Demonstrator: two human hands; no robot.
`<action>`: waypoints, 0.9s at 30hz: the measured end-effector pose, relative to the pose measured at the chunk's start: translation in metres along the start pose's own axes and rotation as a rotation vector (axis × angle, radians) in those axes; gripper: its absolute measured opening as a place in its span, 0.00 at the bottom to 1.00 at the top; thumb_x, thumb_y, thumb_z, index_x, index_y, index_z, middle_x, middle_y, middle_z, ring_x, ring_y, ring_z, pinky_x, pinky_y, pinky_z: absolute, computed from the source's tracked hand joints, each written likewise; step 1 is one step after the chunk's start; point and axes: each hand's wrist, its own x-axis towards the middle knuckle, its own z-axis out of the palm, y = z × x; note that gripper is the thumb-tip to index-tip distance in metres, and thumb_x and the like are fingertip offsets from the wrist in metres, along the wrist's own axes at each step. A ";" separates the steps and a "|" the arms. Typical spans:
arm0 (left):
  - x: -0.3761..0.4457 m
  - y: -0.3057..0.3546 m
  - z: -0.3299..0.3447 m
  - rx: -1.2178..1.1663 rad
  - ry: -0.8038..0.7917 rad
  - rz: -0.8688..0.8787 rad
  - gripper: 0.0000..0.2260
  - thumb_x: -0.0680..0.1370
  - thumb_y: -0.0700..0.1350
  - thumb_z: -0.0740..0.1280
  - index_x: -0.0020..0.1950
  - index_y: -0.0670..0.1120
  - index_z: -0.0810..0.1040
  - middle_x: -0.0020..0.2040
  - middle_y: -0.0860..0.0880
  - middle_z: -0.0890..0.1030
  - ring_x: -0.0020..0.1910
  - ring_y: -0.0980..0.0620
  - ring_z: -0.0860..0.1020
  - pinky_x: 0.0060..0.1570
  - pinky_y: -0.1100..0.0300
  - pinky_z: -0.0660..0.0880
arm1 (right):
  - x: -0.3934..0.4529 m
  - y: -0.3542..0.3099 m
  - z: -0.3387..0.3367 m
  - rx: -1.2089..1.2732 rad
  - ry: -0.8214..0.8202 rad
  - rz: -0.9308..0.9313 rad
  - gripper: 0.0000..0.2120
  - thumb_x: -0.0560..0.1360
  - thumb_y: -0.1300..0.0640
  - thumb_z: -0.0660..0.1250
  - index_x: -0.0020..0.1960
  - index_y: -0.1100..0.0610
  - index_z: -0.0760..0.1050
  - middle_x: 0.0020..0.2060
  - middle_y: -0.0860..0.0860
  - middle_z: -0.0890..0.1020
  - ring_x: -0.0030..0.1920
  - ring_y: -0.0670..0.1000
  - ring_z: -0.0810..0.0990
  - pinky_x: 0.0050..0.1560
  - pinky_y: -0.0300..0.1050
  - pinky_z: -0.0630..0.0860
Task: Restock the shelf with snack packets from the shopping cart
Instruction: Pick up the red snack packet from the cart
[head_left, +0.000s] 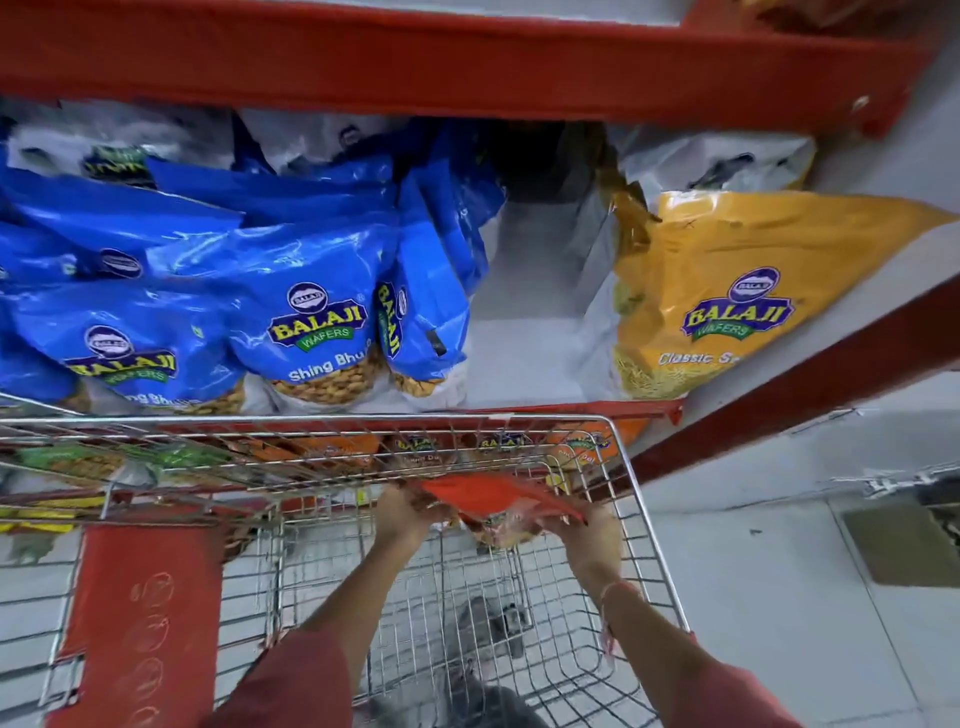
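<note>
A red snack packet (493, 496) hangs inside the wire shopping cart (631, 493), near its far end. My left hand (408, 512) grips the packet's left edge and my right hand (584, 530) grips its right edge. Both arms reach down into the cart basket. Above the cart, the red-edged shelf (524, 358) carries several blue Balaji packets (311, 322) on the left and a yellow Balaji packet (727, 301) on the right, with a bare gap between them.
A lower shelf behind the cart's far wall holds orange packets (498, 447) and green packets (78, 460). The cart's red child-seat flap (140, 613) lies at the left. An upper red shelf edge (467, 57) overhangs. Grey floor tiles (779, 597) spread to the right.
</note>
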 end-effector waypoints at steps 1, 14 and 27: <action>0.000 0.000 0.005 -0.062 0.017 0.025 0.08 0.67 0.36 0.73 0.45 0.37 0.81 0.34 0.52 0.82 0.33 0.56 0.79 0.31 0.71 0.76 | 0.003 0.002 0.002 0.001 0.024 0.008 0.11 0.69 0.56 0.74 0.52 0.56 0.84 0.38 0.51 0.86 0.27 0.38 0.71 0.22 0.29 0.63; -0.056 0.012 -0.047 -0.367 0.011 0.300 0.07 0.68 0.34 0.71 0.40 0.45 0.82 0.34 0.60 0.85 0.36 0.60 0.83 0.37 0.72 0.77 | -0.041 -0.028 -0.030 0.063 0.056 -0.164 0.04 0.68 0.58 0.76 0.37 0.59 0.85 0.25 0.53 0.82 0.21 0.45 0.74 0.23 0.31 0.69; -0.147 0.136 -0.144 -0.492 0.062 0.700 0.02 0.67 0.39 0.74 0.38 0.43 0.82 0.32 0.54 0.84 0.34 0.58 0.80 0.36 0.70 0.77 | -0.137 -0.159 -0.124 0.709 0.082 -0.602 0.24 0.67 0.70 0.73 0.16 0.54 0.74 0.14 0.41 0.71 0.20 0.36 0.69 0.29 0.25 0.68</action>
